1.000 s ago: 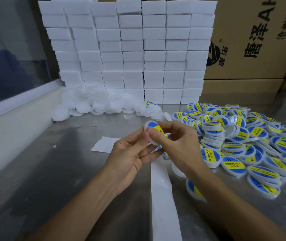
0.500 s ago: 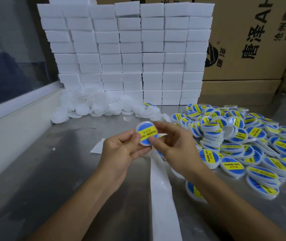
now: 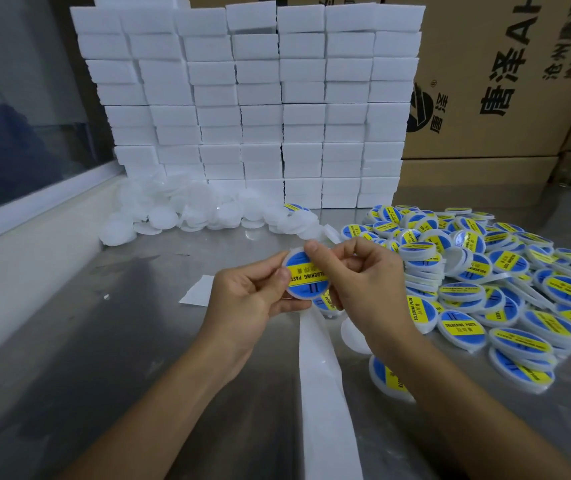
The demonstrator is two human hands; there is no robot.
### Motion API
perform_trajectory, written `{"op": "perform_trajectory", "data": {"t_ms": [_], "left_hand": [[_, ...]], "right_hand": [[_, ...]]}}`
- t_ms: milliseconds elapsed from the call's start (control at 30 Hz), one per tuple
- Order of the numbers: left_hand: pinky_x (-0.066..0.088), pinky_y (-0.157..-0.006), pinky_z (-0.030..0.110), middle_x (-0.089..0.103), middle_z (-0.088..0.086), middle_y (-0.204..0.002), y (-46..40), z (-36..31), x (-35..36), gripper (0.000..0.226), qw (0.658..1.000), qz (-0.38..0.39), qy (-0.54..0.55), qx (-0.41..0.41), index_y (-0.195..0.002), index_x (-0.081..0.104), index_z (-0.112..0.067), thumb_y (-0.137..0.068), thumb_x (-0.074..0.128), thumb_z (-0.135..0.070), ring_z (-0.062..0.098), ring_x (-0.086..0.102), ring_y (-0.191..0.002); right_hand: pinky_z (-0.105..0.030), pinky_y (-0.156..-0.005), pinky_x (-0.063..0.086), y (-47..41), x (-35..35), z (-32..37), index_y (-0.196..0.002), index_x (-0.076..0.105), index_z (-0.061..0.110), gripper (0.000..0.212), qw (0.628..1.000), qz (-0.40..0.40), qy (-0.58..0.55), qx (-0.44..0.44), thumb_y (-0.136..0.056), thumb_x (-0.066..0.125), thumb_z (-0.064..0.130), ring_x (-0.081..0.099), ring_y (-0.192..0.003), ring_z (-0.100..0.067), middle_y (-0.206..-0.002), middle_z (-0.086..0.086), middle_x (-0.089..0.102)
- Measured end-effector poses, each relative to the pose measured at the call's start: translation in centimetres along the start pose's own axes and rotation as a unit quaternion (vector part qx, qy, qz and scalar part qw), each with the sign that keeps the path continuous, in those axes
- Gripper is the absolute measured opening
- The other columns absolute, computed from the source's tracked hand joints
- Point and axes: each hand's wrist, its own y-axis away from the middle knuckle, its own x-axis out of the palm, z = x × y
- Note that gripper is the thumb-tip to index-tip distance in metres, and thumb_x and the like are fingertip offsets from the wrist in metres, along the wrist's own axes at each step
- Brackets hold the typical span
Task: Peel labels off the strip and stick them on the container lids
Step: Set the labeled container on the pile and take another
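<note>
Pinching a round lid (image 3: 306, 277) between thumb and curled fingers, the left hand (image 3: 249, 299) is gripping its left edge. The right hand (image 3: 357, 271) is pressing its thumb on the blue-and-yellow label (image 3: 308, 273). Below the fingers, a white strip (image 3: 325, 393) is trailing; right of them, labelled lids (image 3: 492, 292) are lying heaped.

I've got a round lid (image 3: 306, 277) up above the worktop (image 3: 104, 341), pinched in my left hand (image 3: 246, 299), its blue-and-yellow label (image 3: 308, 274) facing me. My right hand (image 3: 357, 275) presses a thumb on the label's top edge. The white strip (image 3: 325, 393) trails down toward me. Labelled lids (image 3: 485, 282) pile at right, blank lids (image 3: 190, 213) at the back beside stacked white blocks (image 3: 260, 109).
</note>
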Motion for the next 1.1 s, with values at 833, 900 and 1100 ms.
{"op": "perform_trajectory", "data": {"t_ms": [833, 900, 1100], "left_hand": [[0.058, -0.068, 0.023, 0.076, 0.009, -0.094, 0.0, -0.3, 0.0, 0.032, 0.997, -0.050, 0.051, -0.025, -0.105, 0.070, -0.015, -0.086, 0.060, 0.009, 0.021, 0.074, -0.084], [0.058, -0.069, 0.025, 0.076, 0.010, -0.096, -0.1, -0.4, -0.2, 0.031, 0.996, -0.047, 0.059, -0.037, -0.109, 0.068, -0.012, -0.088, 0.058, 0.009, 0.024, 0.074, -0.087], [0.059, -0.066, 0.028, 0.075, 0.017, -0.090, -0.2, -0.4, -0.4, 0.024, 0.996, -0.046, 0.053, -0.061, -0.107, 0.067, -0.008, -0.090, 0.057, 0.005, 0.028, 0.074, -0.079]], "right_hand": [[-0.018, -0.071, 0.053, 0.1, -0.1, -1.1, -0.118, 0.065, 0.021, 0.045, 0.965, 0.063, 0.235, -0.096, -0.077, 0.081, 0.031, 0.064, -0.086, -0.006, -0.106, 0.010, 0.063], [-0.019, -0.077, 0.051, 0.2, 0.0, -1.0, -0.127, 0.061, 0.019, 0.060, 0.946, 0.086, 0.276, -0.150, -0.073, 0.084, 0.034, 0.059, -0.101, -0.007, -0.113, 0.008, 0.058], [-0.025, -0.088, 0.049, -0.4, -1.5, -0.7, -0.118, 0.070, 0.018, 0.052, 0.904, 0.144, 0.353, -0.193, -0.071, 0.084, 0.036, 0.062, -0.101, -0.011, -0.110, 0.003, 0.067]]}}
